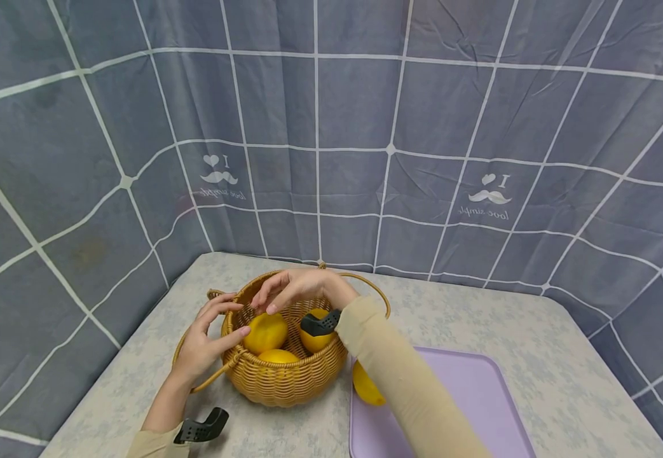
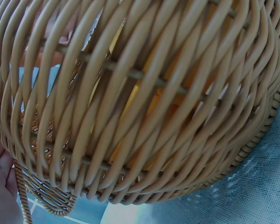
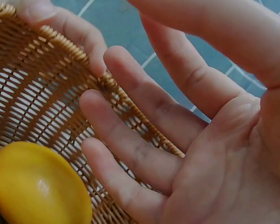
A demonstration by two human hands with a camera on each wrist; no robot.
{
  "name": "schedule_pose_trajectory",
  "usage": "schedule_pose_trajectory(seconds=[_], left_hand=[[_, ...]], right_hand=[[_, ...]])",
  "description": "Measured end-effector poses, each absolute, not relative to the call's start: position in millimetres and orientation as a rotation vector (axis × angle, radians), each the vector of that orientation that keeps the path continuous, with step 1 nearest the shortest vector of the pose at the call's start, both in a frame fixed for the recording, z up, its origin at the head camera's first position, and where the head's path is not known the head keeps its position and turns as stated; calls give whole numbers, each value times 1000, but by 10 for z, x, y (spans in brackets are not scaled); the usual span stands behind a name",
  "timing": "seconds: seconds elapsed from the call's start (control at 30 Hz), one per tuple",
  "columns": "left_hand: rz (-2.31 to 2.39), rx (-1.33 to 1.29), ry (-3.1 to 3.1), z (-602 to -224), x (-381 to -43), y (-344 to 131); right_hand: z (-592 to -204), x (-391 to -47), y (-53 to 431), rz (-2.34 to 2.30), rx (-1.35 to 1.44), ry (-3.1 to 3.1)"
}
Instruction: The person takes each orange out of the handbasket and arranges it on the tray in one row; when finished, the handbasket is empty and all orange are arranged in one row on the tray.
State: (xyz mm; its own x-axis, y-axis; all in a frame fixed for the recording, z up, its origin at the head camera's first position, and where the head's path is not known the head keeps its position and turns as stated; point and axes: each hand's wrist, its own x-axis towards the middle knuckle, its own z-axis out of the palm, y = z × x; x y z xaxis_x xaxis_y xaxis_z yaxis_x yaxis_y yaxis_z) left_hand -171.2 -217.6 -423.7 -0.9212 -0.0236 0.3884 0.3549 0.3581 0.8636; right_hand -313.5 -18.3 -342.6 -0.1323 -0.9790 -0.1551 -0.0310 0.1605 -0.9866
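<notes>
A round wicker basket (image 1: 285,381) holds several smooth yellow fruits (image 1: 266,333). My left hand (image 1: 202,346) grips the basket's left rim, with fingers and thumb over the edge and the palm outside. Above the basket's opening, my right hand (image 1: 299,287) reaches in from the right. Its fingers (image 3: 130,158) are spread and loosely bent with nothing between them, close to the rim in the right wrist view. One yellow fruit (image 3: 42,184) lies below them inside the basket. In the left wrist view, the wicker weave (image 2: 144,93) fills most of the picture and mostly hides the fruit.
A lilac tray (image 1: 468,388) lies right of the basket, with a yellow fruit (image 1: 367,385) near its left edge, partly behind my right sleeve. Thin handles (image 1: 379,289) stick out from the basket's sides. A grey-blue checked curtain (image 1: 354,178) hangs behind the patterned tabletop (image 1: 537,343).
</notes>
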Motion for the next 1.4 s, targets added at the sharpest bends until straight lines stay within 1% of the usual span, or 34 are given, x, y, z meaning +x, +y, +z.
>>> schedule_pose_trajectory(seconds=[0.57,1.4], left_hand=[[-1569,-270,-2315,-4237,-1700,-2167],[-1602,-309,-2271,-4258,-1722,-2172]], right_hand=[[-3617,-3156,-194,-1044,-972,1517],[-3735,-3125,-274,-873,-1173,1898]])
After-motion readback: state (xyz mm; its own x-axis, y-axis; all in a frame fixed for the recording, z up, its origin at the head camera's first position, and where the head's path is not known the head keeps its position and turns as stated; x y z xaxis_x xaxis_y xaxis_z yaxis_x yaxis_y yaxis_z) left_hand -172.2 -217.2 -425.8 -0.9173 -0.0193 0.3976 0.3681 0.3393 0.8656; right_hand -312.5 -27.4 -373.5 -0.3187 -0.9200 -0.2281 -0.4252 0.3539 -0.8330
